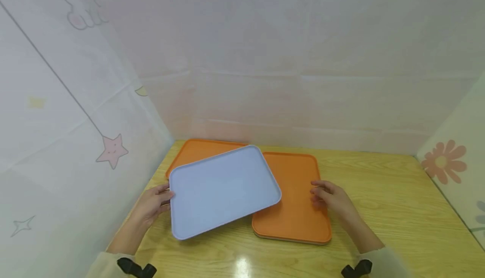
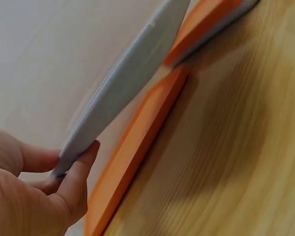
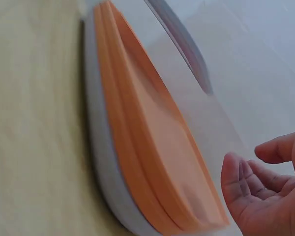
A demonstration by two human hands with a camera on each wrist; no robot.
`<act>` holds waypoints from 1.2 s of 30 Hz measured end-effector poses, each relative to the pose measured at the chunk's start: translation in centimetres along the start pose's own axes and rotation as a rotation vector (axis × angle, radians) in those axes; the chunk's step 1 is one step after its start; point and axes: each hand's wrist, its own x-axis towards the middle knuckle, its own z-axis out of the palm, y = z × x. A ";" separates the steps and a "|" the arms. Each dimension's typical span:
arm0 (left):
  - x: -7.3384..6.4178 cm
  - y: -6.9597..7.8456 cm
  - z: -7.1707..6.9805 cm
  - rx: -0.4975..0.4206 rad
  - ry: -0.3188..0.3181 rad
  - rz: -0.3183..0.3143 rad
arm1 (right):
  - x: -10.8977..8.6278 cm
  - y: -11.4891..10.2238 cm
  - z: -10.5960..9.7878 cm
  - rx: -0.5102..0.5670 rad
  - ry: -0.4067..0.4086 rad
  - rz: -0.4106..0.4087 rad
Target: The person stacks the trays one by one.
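Observation:
My left hand (image 1: 151,205) pinches the left short edge of a pale blue tray (image 1: 225,189), thumb on the upper side and fingers beneath in the left wrist view. The tray (image 2: 123,73) is tilted and raised above the table. Its right corner overlaps a stack of trays in the head view, with an orange tray (image 1: 293,198) on top. Over the right edge of that stack hovers my right hand (image 1: 333,198), fingers loosely bent and holding nothing. In the right wrist view a greyish tray (image 3: 101,152) lies at the bottom of the stack, under orange ones.
Another orange tray (image 1: 204,147) lies at the back left of the wooden table (image 1: 379,194), partly hidden behind the pale blue one. A pale cloth wall (image 1: 265,59) closes off the back, with printed cloth (image 1: 75,143) along the left side.

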 end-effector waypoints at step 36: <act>-1.7 -0.3 18.2 -0.381 -0.173 0.028 | -1.9 -0.7 5.5 0.536 0.262 0.136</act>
